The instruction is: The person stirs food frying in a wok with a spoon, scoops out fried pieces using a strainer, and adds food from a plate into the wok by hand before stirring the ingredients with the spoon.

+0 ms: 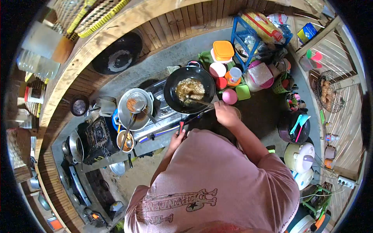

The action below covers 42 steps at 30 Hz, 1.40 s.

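Note:
A dark wok point(171, 97) sits on the gas stove point(165, 130), with food in oily liquid point(190, 88) in it. My right hand point(226, 113) is closed around the handle of a ladle point(201, 102), whose head dips into the food. Below the wok, my left hand point(177, 140) grips the wok handle point(182, 126), which has a black and red grip. Left of the wok, a metal pot point(125, 101) has a strainer point(136, 101) over it with reddish-brown bits inside. A small container point(125, 140) with utensils stands just below that pot.
Plastic tubs point(223, 50) and lidded containers point(217, 70) stand right of the wok. A blue rack point(243, 39) holds bags behind them. At the right are a dark pot point(293, 126) and a rice cooker point(299, 157). Another burner point(99, 134) is at the left.

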Each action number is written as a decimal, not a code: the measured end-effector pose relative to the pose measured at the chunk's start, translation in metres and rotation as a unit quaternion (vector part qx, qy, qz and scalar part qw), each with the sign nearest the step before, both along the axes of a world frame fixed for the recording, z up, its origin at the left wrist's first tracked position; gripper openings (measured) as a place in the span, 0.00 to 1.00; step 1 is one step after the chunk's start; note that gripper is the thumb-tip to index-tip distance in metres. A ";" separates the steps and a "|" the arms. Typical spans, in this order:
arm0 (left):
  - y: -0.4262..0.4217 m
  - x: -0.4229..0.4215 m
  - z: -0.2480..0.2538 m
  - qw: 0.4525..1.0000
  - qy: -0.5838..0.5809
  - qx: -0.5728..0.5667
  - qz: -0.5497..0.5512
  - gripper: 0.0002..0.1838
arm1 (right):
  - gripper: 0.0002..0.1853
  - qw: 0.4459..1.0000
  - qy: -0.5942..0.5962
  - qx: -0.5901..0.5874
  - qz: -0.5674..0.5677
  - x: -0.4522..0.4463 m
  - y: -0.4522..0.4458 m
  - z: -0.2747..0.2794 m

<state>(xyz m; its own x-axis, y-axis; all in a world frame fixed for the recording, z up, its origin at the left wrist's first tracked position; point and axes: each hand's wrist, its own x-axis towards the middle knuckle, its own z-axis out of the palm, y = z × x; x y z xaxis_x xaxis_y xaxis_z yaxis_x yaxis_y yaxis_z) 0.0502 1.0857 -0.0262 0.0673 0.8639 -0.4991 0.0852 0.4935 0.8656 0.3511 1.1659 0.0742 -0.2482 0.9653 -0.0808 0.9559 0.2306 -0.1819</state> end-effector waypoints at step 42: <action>-0.024 -0.003 -0.035 0.997 0.033 -0.059 0.033 0.19 | 0.13 0.983 -0.128 -0.052 0.124 0.053 0.082 0.089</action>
